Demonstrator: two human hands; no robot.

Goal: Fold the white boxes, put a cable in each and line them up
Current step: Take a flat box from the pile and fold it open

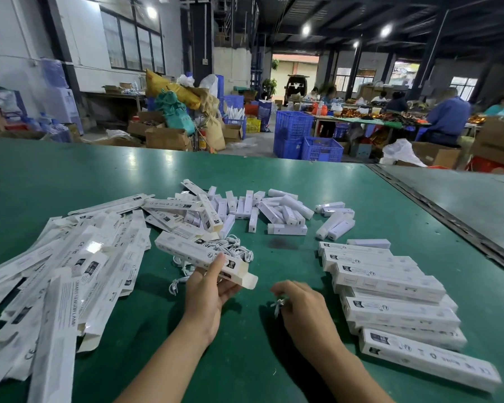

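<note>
Left hand (207,289): gripping a folded white box (186,248), thumb pressing on top and fingers curling underneath.
Held box: slanting from far left to near right, its open end flap pointing towards the right hand.
Right hand (303,303): pinching a small bundled cable (279,304) in its fingertips, near the box's open end but not touching it.
Cable pile (236,247): lying tangled on the green bench (274,359), partly behind the held box.
Flat boxes (70,271): lying heaped at the left.
Row of boxes (390,286): lying side by side at the right, overlapping.
Small white units (274,210): lying scattered further back.
</note>
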